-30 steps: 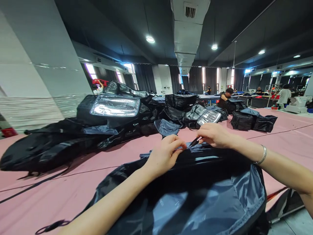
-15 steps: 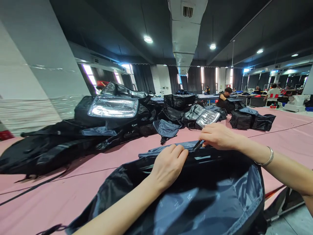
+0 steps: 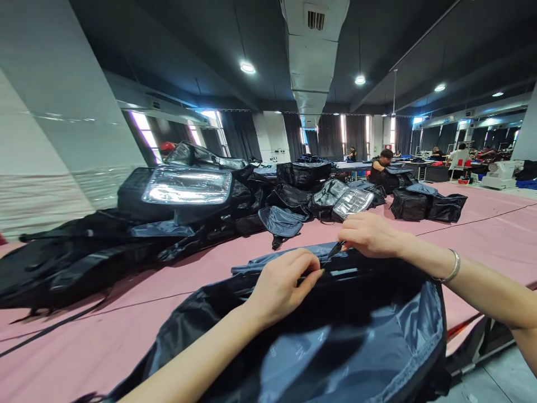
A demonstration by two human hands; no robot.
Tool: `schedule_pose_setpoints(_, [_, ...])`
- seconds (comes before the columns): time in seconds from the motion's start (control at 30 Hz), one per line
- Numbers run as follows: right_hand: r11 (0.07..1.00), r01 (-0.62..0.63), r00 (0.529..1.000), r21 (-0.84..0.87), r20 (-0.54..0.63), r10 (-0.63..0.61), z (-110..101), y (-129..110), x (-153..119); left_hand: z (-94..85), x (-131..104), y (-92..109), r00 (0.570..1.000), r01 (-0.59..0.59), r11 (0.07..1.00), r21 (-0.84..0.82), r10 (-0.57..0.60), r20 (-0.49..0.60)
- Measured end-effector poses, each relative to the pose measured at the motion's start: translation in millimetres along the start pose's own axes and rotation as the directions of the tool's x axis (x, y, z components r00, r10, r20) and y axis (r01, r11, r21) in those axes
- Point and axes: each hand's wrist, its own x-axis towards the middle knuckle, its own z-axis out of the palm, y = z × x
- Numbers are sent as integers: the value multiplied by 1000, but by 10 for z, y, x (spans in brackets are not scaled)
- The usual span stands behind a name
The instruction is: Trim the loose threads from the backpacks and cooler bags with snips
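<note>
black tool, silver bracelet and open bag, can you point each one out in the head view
black tool (image 3: 336, 249): head view, middle of its visible dark length
silver bracelet (image 3: 456, 265): head view, outer side of its band
open bag (image 3: 377, 350): head view, its blue inner lining

an open bag (image 3: 335, 347) is lying on a table (image 3: 113, 341), the left hand (image 3: 285, 282) and the right hand (image 3: 369, 235) working side by side at its far rim, a tool (image 3: 335, 249) pointing between them. a heap of bags (image 3: 180, 190) is lying beyond, to the left; more bags (image 3: 447, 208) are sitting to the right, a co-worker (image 3: 380, 170) stooping behind.
</note>
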Motion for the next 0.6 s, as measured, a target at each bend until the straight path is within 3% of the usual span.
schedule_pose_setpoints(0.1, [973,-163,987,161,14,163,-147,-26,-44,-76,-22,-101,998,-41,994,-106,46,47])
schedule_pose_setpoints(0.2, [875,-334,943,351,129,308,-376,-179,-130,-121,-104,-267,1000,-1,1000,-16,1,17])
schedule_pose_setpoints(0.3, [773,-400,911,492,303,279,-497,-434,-264,-125,-207,-477,997,59,996,73,-62,42])
schedule_pose_setpoints(0.37, [744,-441,871,502,440,219,-453,-607,-364,-117,-257,-590,999,1,997,76,-5,44])
schedule_pose_setpoints(0.5, [773,-520,693,362,708,134,-191,-790,-501,-96,-277,-639,981,-170,976,135,181,-72])
schedule_pose_setpoints(0.53, [785,-517,680,342,721,134,-129,-789,-511,-91,-263,-624,976,-180,970,165,197,-96])
schedule_pose_setpoints(0.6, [802,-515,703,303,684,193,-42,-741,-498,-86,-218,-582,975,-132,974,187,161,-150])
